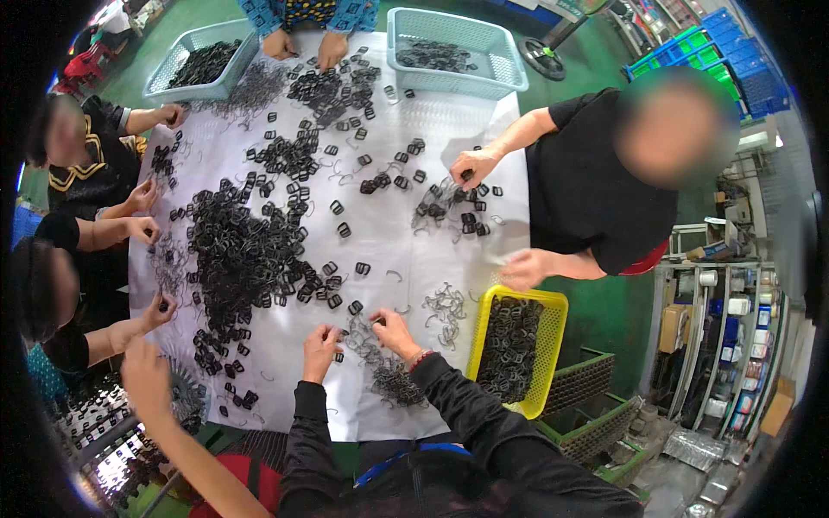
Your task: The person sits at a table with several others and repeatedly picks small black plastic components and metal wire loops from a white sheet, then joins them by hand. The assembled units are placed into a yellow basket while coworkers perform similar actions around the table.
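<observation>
My left hand (pixel 320 354) is over the near part of the white table sheet, its fingers pinched together. Whatever they hold, if anything, is too small to make out. A small black buckle (pixel 339 357) lies just beside its fingertips. My right hand (pixel 395 334) is a little to the right, with thumb and fingers closed on a small black piece that looks like one of the buckles. Below it lies a heap of thin dark plastic scraps (pixel 396 382). The large pile of black buckles (pixel 242 246) spreads to the left and beyond my hands.
A yellow basket (pixel 559 345) full of dark pieces stands at my right. Two pale blue baskets (pixel 155 86) with dark pieces stand at the far corners. Co-workers' hands (pixel 473 164) work around the white-covered table (pixel 449 259). A bare forearm (pixel 186 445) reaches in close on my left.
</observation>
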The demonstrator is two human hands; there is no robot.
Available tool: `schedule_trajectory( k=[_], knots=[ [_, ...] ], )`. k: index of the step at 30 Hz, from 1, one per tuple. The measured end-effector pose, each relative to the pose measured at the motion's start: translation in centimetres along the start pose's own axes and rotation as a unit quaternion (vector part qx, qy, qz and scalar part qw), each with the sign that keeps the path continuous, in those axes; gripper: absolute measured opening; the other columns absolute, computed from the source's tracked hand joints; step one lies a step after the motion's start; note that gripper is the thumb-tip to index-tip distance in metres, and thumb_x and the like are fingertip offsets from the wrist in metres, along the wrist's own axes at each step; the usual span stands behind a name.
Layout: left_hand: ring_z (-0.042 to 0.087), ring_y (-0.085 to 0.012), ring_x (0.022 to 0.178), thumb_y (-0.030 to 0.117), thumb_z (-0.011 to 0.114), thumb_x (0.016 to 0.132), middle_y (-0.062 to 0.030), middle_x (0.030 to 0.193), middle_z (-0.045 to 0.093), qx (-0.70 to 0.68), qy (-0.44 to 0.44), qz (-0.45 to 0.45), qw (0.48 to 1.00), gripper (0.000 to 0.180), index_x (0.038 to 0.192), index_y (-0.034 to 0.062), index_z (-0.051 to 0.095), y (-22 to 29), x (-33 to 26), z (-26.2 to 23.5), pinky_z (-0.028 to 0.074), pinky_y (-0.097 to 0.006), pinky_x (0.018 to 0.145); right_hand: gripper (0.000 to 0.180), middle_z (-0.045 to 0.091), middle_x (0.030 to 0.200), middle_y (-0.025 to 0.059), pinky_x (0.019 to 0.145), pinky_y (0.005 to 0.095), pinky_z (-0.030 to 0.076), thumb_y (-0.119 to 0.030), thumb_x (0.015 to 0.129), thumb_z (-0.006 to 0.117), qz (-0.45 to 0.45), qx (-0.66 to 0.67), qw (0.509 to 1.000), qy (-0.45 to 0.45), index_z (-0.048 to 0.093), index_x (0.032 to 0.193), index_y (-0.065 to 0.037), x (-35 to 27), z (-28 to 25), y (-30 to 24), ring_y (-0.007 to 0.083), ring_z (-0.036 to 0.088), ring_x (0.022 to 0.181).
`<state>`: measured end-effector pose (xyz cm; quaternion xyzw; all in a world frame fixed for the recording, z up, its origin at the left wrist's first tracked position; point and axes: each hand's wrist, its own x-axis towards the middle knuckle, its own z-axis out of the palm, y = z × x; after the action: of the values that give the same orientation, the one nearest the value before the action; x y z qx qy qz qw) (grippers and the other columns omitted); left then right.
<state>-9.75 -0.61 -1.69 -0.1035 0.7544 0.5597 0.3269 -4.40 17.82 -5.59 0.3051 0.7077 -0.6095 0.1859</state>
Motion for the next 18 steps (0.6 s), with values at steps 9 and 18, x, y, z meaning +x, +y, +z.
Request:
schedule_trajectory(
  k=[9,18],
  knots=[
    [0.061,-0.0087,0.069,0.016,0.056,0.091,-0.0048,0.078,0.066,-0.07,-0.121,0.025,0.99,0.021,0.095,-0.0021,0.066,6.3,-1.4,2.1,0.05,-0.022,0.061,0.031,0.062,0.091,0.0116,0.07,0.0357,0.051,-0.018,0.089,0.047,0.112,0.539,0.813,-0.191,0.056,0.109,0.004,-2.0,-2.5,-2.6,0.0231,0.061,0.08],
    [0.058,-0.0307,0.064,0.028,0.056,0.085,-0.0134,0.064,0.059,0.349,0.012,0.064,0.935,0.03,0.072,0.0009,0.058,4.0,-2.0,0.2,0.044,-0.039,0.059,0.025,0.06,0.078,0.0064,0.054,0.0245,0.046,-0.013,0.086,0.06,0.099,0.319,0.941,-0.046,0.06,0.11,-0.004,-0.8,-3.2,-3.7,0.0126,0.057,0.063]
  ],
)
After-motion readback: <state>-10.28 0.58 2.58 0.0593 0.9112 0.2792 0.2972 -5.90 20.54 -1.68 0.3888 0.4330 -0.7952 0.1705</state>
